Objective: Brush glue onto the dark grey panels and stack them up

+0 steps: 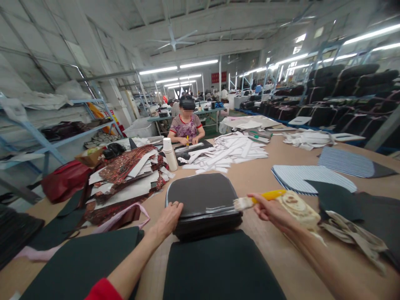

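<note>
A stack of dark grey panels with rounded corners (201, 191) lies in front of me. White streaks mark the near and left edges of its top panel. At the stack's left edge, my left hand (167, 218) has its fingers bent against the panel; the thumb is hidden. My right hand (270, 210) is closed round the yellow handle of a paintbrush (243, 203), its whitish bristles at the stack's right edge. Just beyond that hand sits a cream-crusted container (298, 208). Nearer to me lies a dark green piece (218, 266).
White strips (233, 150) are heaped across the table. Paper cups (169, 154) stand left of them, beside patterned scraps (125, 175). Striped pieces (309, 177) and a beige cloth (353, 237) lie right. A co-worker (186, 125) sits opposite.
</note>
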`<state>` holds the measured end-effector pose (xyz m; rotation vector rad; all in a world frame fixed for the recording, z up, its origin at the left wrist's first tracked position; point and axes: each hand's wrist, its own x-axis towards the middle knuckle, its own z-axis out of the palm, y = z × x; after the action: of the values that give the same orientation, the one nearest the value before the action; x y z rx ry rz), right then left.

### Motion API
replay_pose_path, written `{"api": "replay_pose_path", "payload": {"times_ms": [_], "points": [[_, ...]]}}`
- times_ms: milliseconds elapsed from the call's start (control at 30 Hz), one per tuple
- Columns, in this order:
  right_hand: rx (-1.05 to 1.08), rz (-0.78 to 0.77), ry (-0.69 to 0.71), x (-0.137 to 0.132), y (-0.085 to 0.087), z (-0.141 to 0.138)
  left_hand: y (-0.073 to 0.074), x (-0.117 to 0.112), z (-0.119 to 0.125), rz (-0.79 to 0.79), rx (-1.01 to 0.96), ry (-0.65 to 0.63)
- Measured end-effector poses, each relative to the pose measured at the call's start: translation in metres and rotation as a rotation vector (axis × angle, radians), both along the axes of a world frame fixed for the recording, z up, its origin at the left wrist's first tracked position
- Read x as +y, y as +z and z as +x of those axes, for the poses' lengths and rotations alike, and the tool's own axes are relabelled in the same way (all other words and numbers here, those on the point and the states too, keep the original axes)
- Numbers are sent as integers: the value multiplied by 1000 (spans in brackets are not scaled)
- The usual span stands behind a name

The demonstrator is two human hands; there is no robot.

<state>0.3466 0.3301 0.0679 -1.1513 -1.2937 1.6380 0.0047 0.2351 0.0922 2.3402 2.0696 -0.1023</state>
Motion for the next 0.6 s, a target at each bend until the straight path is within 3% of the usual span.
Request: {"api": "replay_pose_path", "payload": {"times_ms": [100, 167, 267, 333, 400, 467, 600], "points": [[-102, 188, -171, 12, -3, 54, 10, 2, -8, 97, -131, 15], [-267, 448, -223, 15, -6, 67, 28, 3, -10, 180, -208, 8], [-547, 878, -198, 10, -9, 52, 72, 0, -3, 300, -302, -25], [-602, 1023, -145, 3, -8, 31, 108, -10, 9, 369, -419, -54], [-551, 991, -140, -7, -3, 11, 140, -25, 21, 400, -540, -60], [-416, 856, -153, -17, 6, -5, 165, -43, 33, 416, -620, -41], [-120, 559, -123, -33, 29, -14, 194, -77, 46, 428, -778, 38]]}}
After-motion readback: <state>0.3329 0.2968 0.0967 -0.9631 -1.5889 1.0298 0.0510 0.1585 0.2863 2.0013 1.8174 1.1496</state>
